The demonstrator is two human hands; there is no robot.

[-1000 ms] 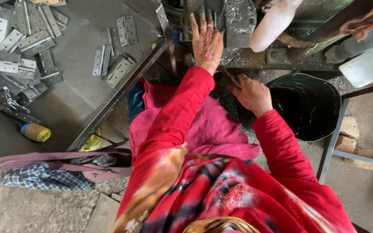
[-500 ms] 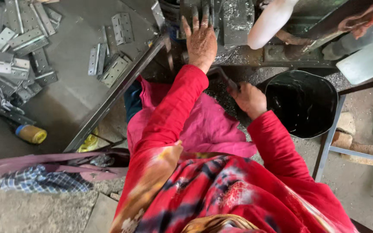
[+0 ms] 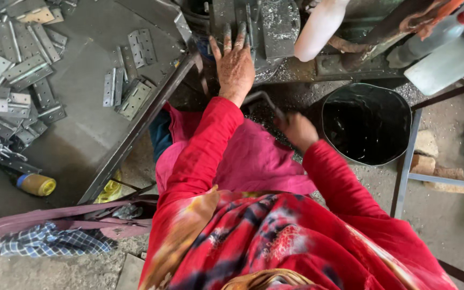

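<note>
While the left hand [image 3: 235, 65] lies flat, fingers spread and stretched forward, its fingertips [image 3: 226, 31] touch the grey metal parts on the machine [image 3: 275, 24] bed; it grips nothing. Right hand [image 3: 298, 130] is curled shut round a thin metal lever [image 3: 264, 100] that bends up and left from the fist, ending just beside the left wrist. Both sleeves are red, with pink cloth over the lap between them. Metal swarf litters the machine bed and the ledge under the hands. A black bucket [image 3: 366, 126] stands just right of the right hand, dark inside; contents can't be made out. Above it a white cylinder [image 3: 318, 29] slants off the machine, and a clear bottle [image 3: 430, 35] with a red cap lies at the upper right. Left of the left arm sits a grey steel tray [image 3: 81, 123] with a raised angle-iron edge. On it, grey hinges [image 3: 135, 96] lie scattered, denser toward the far left corner, a few near the left hand but not touching it. A small yellow bottle [image 3: 37, 184] lies on its side at the tray's near end. A checked cloth [image 3: 49, 244] sits on the ground below.
</note>
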